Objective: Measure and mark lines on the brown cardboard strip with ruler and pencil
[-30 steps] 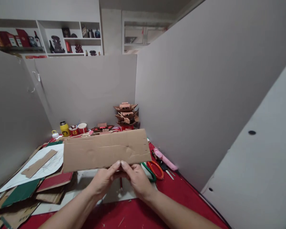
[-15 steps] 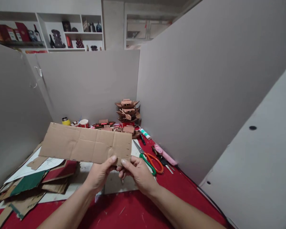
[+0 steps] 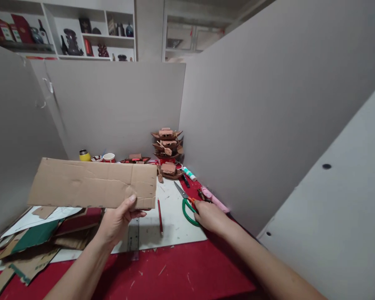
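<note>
My left hand (image 3: pixel 122 216) grips a long piece of brown cardboard (image 3: pixel 93 183) by its lower right edge, thumb on the front face and fingers behind. Short dark marks run along the cardboard's right end and lower edge. My right hand (image 3: pixel 211 216) is closed over the orange handle of the scissors (image 3: pixel 189 208), which lie with blades pointing away and the green handle exposed. Its fingertips are partly hidden. Between my hands, a dark red pencil (image 3: pixel 160 218) rests on a white board (image 3: pixel 178 231). A clear ruler (image 3: pixel 133 241) lies left of the pencil.
Scrap cardboard (image 3: pixel 34 246) is piled at the left. Behind stand small model boats (image 3: pixel 167 143), a paper cup (image 3: pixel 108 157) and a yellow jar (image 3: pixel 84 156). A glue tube (image 3: pixel 189 173) and a pink tool (image 3: pixel 215 199) lie by the right grey partition (image 3: pixel 253 125).
My right hand has let go of the cardboard and moved right onto the scissors. The cardboard has shifted left in my left hand. The pencil now lies on the board.
</note>
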### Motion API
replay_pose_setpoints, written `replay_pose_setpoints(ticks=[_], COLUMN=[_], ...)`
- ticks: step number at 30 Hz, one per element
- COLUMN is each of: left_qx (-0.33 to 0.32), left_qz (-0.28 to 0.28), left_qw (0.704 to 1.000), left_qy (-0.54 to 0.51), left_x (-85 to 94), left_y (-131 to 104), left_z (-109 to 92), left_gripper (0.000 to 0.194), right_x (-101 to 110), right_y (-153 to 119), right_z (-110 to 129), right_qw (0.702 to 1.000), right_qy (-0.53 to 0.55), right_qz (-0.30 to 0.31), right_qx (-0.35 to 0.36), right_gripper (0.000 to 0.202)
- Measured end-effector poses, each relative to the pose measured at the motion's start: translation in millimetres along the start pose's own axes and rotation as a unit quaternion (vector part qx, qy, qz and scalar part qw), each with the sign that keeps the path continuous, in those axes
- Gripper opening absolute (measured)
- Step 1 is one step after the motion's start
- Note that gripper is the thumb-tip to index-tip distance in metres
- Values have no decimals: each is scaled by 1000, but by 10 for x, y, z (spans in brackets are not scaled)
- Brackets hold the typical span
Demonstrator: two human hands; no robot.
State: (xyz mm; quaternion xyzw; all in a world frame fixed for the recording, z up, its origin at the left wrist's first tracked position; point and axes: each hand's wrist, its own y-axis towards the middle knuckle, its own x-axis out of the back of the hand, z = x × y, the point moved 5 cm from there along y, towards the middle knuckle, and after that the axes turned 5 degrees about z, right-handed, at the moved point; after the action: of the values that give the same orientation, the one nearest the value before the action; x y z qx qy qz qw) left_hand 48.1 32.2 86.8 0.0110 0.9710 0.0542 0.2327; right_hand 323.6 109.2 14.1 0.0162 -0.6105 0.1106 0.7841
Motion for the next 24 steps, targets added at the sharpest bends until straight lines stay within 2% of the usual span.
replay_pose_setpoints(ticks=[7, 11, 13, 15, 17, 18, 20, 22, 24], left_qx=[-20, -40, -52, -56, -58, -60, -68, -70, -59], left_qz=[23, 25, 30, 33, 32, 30, 21, 14, 17], left_qw=[1000, 999, 998, 998, 997, 997, 997, 996, 996], left_qy=[-2, 13, 18, 23, 29, 33, 43, 54, 61], left_x=[68, 96, 102, 108, 118, 123, 133, 134, 119], left_y=[-28, -31, -34, -35, -34, -35, -44, -61, -77], left_z=[-22, -39, -56, -66, -73, -75, -80, -73, -49], left_gripper=[47, 55, 57, 56, 54, 53, 48, 43, 41], right_x=[25, 27, 40, 68, 93, 87, 28, -92, -231], right_y=[78, 71, 33, -48, -169, -238, -373, -482, -549], right_z=[-83, -115, -98, -42, 61, 129, 338, 554, 705], right_qw=[999, 994, 985, 947, 859, 820, 767, 713, 681], right_qy=[50, 105, 166, 313, 500, 561, 626, 683, 714], right_qz=[6, -9, -16, -27, -41, -45, -20, 27, 52], right_qx=[10, 26, 41, 69, 101, 107, 138, 156, 153], right_gripper=[33, 40, 42, 46, 49, 47, 37, 40, 40])
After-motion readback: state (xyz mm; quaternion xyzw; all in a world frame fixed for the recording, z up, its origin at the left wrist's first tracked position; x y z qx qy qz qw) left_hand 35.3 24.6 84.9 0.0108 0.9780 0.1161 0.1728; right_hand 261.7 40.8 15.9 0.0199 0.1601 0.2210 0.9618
